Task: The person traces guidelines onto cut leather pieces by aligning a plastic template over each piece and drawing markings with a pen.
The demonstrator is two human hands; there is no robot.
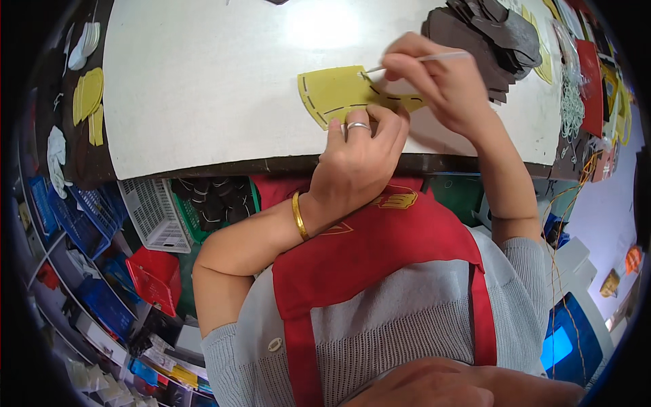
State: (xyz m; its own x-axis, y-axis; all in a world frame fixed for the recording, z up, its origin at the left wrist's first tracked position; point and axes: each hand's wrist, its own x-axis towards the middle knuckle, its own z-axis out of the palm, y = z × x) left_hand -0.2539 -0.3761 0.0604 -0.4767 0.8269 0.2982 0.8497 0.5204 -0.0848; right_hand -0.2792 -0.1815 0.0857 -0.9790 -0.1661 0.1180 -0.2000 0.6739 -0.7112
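Observation:
A yellow fan-shaped template (339, 87) with dark dashed slots along its edges lies on the white tabletop. My left hand (359, 152), fingers bent and close together, holds it down along its near edge; a ring and a gold bangle show on this side. Between the thumb and fingers of my right hand (441, 85) is a thin pale pen (434, 57). Its tip touches or hovers just over the template's far edge, beside a slot that looks white. What lies under the template is hidden.
A stack of dark grey cut pieces (475, 44) sits right of my right hand. More yellow templates (88, 95) lie at the far left. Below the table's front edge are a white crate (157, 216) and a green crate (182, 207) holding dark pieces. Pale cord (573, 102) hangs at the right.

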